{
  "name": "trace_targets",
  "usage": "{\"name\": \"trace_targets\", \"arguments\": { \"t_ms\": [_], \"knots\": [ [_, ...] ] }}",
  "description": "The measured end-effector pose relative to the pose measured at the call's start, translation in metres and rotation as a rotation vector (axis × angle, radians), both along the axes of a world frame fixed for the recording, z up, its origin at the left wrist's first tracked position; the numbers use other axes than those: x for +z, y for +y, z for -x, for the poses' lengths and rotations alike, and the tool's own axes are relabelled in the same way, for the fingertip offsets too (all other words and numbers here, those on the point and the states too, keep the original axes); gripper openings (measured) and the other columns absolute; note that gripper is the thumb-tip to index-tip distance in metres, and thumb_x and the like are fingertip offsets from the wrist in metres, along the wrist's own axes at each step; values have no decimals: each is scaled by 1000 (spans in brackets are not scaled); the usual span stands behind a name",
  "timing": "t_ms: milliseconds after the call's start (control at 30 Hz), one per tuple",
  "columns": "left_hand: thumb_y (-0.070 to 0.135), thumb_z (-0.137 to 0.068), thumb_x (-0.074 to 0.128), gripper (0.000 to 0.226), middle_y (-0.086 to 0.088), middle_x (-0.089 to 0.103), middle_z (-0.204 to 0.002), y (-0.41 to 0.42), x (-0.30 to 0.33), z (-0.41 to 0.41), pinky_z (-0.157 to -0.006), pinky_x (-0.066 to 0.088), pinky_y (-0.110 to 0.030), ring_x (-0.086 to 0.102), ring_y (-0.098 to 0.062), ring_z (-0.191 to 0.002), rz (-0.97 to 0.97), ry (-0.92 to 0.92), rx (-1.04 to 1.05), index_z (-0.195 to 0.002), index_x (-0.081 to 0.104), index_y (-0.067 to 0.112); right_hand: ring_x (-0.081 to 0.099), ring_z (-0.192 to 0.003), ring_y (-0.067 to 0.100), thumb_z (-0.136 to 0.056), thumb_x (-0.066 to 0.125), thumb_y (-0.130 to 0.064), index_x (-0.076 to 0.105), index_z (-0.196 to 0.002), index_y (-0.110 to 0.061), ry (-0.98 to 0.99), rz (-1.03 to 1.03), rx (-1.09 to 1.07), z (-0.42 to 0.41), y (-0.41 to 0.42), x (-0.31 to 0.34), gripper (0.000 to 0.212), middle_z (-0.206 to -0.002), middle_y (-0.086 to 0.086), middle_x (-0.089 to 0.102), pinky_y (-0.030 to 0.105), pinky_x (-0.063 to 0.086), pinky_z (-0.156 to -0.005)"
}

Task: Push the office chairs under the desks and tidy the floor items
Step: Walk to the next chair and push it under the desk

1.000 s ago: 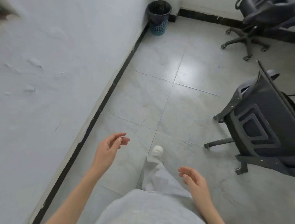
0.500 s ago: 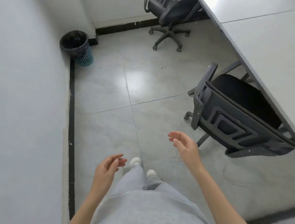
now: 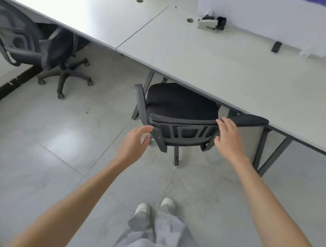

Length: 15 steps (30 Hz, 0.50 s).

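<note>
A black office chair (image 3: 181,105) stands in front of me, its seat partly under the white desk (image 3: 193,55) and its backrest toward me. My right hand (image 3: 227,138) lies with its fingers on the backrest's top edge, right of its middle, the thumb on its rear face. My left hand (image 3: 134,143) hovers beside the backrest's left post, fingers loosely curved and holding nothing; I cannot tell whether it touches. A second black office chair (image 3: 37,49) stands to the left, only partly under the desk.
A grey and black desk gadget (image 3: 211,23) and a white divider panel (image 3: 273,21) sit on the desk. Dark desk legs (image 3: 269,155) stand right of the chair. A black skirting strip (image 3: 6,89) runs along the left wall. My feet stand on grey floor tiles (image 3: 59,144).
My view has swung right from the wall and bin to the desks. Both hands rose and reached forward, and the right hand has come onto the chair's backrest.
</note>
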<state>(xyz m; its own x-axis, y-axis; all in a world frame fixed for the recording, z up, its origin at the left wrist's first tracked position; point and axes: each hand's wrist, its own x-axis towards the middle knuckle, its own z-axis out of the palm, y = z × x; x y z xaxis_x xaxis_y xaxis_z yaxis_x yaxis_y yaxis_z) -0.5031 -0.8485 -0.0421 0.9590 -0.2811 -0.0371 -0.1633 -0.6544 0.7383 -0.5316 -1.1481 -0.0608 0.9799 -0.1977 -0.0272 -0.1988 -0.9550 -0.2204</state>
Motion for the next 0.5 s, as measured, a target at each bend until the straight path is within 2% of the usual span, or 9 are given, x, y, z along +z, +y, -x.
{"name": "trace_targets", "arguments": {
  "t_ms": [100,233,300,400,500],
  "knots": [
    [15,-94,45,37,-5,52,-134,-44,-2,-39,-105,34,-32,42,-21,-127,-157,-113,-166,-130,48,11,20,-140,29,-86,50,-7,31,-140,-6,140,126,-30,-14,-33,-2,57,-149,13,32,44,16,-116],
    [32,-95,42,37,0,54,-133,-80,-24,-57,-113,21,-40,43,-18,-127,-374,-152,-251,-129,50,18,41,-128,24,-86,51,-9,47,-129,-8,154,234,-80,-21,-55,-2,43,-131,8,54,50,4,-115],
    [37,-95,42,35,3,59,-127,-82,-37,-55,-109,22,-38,48,-18,-122,-425,-197,-234,-123,55,21,45,-123,26,-85,50,-7,51,-125,-5,130,193,-81,-21,-57,-6,40,-126,11,57,47,7,-116],
    [38,-93,45,33,4,64,-119,-75,-47,-53,-99,27,-33,53,-19,-115,-396,-247,-218,-118,59,22,46,-120,30,-84,49,-4,52,-122,-1,91,123,-80,-14,-50,-9,38,-123,15,58,44,15,-116],
    [45,-89,37,42,5,68,-108,-65,-50,-50,-90,24,-28,58,-20,-105,-379,-291,-223,-110,63,20,48,-118,31,-83,51,-6,54,-118,-1,79,130,-68,-1,-42,-10,35,-120,15,60,46,19,-114]
  ]
}}
